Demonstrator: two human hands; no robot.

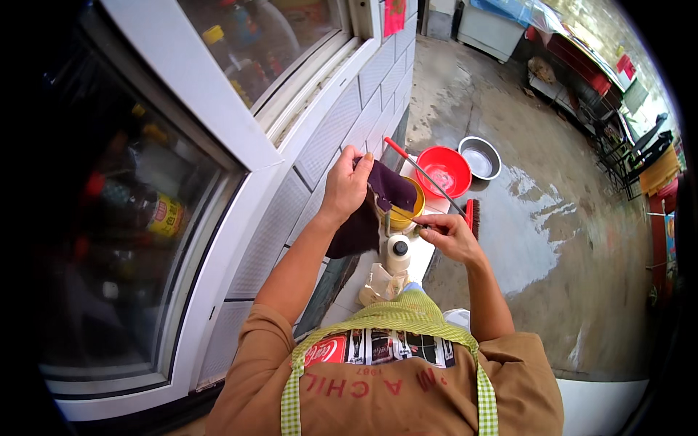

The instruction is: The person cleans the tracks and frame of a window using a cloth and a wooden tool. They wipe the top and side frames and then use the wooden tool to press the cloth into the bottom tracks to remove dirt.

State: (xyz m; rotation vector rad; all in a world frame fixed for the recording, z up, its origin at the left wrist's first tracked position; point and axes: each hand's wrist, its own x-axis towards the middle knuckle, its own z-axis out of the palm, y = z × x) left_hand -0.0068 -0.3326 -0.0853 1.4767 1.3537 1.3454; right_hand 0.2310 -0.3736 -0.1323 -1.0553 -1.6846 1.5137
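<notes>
My left hand (349, 180) holds up a dark purple cloth (390, 182), pinched between thumb and fingers. A darker part of the fabric hangs below it, beside the tiled wall. My right hand (450, 234) pinches a small dark item at the end of a thin line or strip that runs toward the cloth's lower edge; what it is I cannot tell. Behind the cloth stands a yellow bucket (419, 210), partly hidden. A white bottle with a black cap (400, 249) stands just below the bucket, with a crumpled beige bag (381, 283) nearer to me.
A red plastic basin (444, 171) and a metal basin (480, 158) stand beyond the bucket. A red-handled broom (425, 174) slants across the red basin, its bristles at the right. A white-framed window (229, 87) and tiled wall (327, 147) flank my left. The concrete floor (523, 234) has wet patches.
</notes>
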